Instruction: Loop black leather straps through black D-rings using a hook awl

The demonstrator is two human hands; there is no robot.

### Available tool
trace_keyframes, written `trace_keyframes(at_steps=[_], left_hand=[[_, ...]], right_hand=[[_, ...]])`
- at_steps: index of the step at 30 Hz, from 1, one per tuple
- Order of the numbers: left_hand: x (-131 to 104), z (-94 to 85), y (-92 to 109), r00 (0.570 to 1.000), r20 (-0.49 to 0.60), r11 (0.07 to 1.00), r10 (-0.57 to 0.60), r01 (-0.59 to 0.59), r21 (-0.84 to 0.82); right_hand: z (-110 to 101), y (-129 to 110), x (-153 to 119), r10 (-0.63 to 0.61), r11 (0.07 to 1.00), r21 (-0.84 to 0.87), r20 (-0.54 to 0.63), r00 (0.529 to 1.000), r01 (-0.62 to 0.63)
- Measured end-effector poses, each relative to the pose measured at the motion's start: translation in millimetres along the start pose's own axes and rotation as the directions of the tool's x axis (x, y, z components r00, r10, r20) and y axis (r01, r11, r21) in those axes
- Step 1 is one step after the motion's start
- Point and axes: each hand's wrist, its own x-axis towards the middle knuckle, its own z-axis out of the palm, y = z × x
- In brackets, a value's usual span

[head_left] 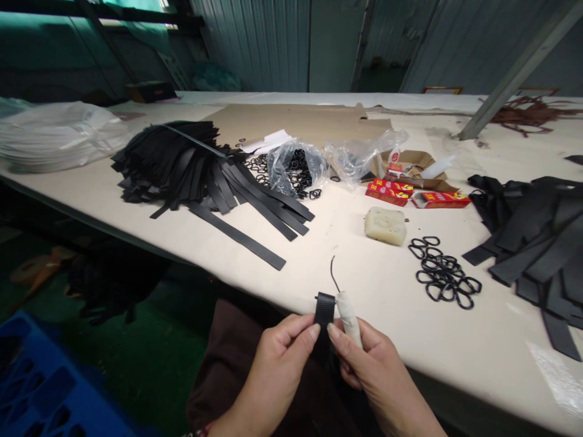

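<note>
The left hand (282,352) points to one o'clock, the right hand (376,361) to eleven, as I see them; thumbs (304,343) lie uppermost, tips near but apart, and the fingers (290,327) curl beneath, pinching.

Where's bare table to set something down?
Bare table: beyond the hooked tool, between loose strap and pale block; also between black rings and its near edge. Crowded: clear bags, red boxes, right-hand strap pile.
</note>
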Motion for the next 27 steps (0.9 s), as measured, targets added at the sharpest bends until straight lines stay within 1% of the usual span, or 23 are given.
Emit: trace_keyframes(at_steps=[2,5,8,10,12,16,18,19,21,24,25,26,27], left_hand=[[-0.1,1.2,-2.0,0.999,-0.024,0.997,0.043,-0.042,0.069],[-1.6,2.4,-5.5,0.996,-0.056,0.993,0.066,-0.060,0.097],[-4.4,3.6,-7.7,0.993,-0.075,0.989,0.095,-0.086,0.117],[-6.7,4.7,-9.1,0.989,-0.079,0.983,0.127,-0.115,0.142],[-8.9,5.9,-11.0,0.981,-0.094,0.974,0.170,-0.153,0.165],[-11.8,7.8,-16.0,0.958,-0.137,0.950,0.252,-0.218,0.223],[-11.1,7.8,-17.7,0.943,-0.156,0.933,0.292,-0.245,0.265],[-10.2,7.3,-18.0,0.936,-0.166,0.924,0.312,-0.258,0.282],[-7.7,4.9,-16.7,0.928,-0.171,0.916,0.332,-0.274,0.291],[-7.2,-3.1,-9.2,0.936,-0.141,0.925,0.323,-0.280,0.257],[-9.0,-6.6,-5.7,0.931,-0.157,0.925,0.330,-0.286,0.251],[-11.9,-10.1,-2.2,0.920,-0.188,0.924,0.343,-0.293,0.247],[-15.8,-13.1,0.9,0.914,-0.217,0.927,0.342,-0.290,0.236]], right_hand=[[-0.2,2.8,1.4,-0.006,0.999,-0.032,-0.024,1.000,0.006],[-0.1,5.0,1.8,-0.048,0.992,-0.117,-0.029,0.998,0.044],[1.7,3.9,0.2,-0.132,0.966,-0.226,-0.026,0.991,0.123],[4.0,3.1,-1.5,-0.213,0.934,-0.303,-0.039,0.976,0.192],[6.9,4.1,-3.1,-0.314,0.883,-0.384,-0.052,0.948,0.271],[13.7,12.6,-3.8,-0.518,0.734,-0.542,-0.057,0.854,0.409],[17.7,16.3,-2.4,-0.567,0.678,-0.595,-0.050,0.822,0.431],[19.6,16.8,-1.4,-0.578,0.664,-0.610,-0.052,0.815,0.432],[22.3,13.7,0.8,-0.572,0.671,-0.612,-0.069,0.817,0.418],[20.7,-1.9,3.4,-0.481,0.757,-0.536,-0.069,0.874,0.374],[18.6,-9.3,4.1,-0.451,0.791,-0.500,-0.084,0.889,0.354],[16.1,-17.1,4.7,-0.433,0.818,-0.468,-0.117,0.894,0.335],[13.7,-25.1,5.2,-0.431,0.835,-0.445,-0.163,0.888,0.324]])
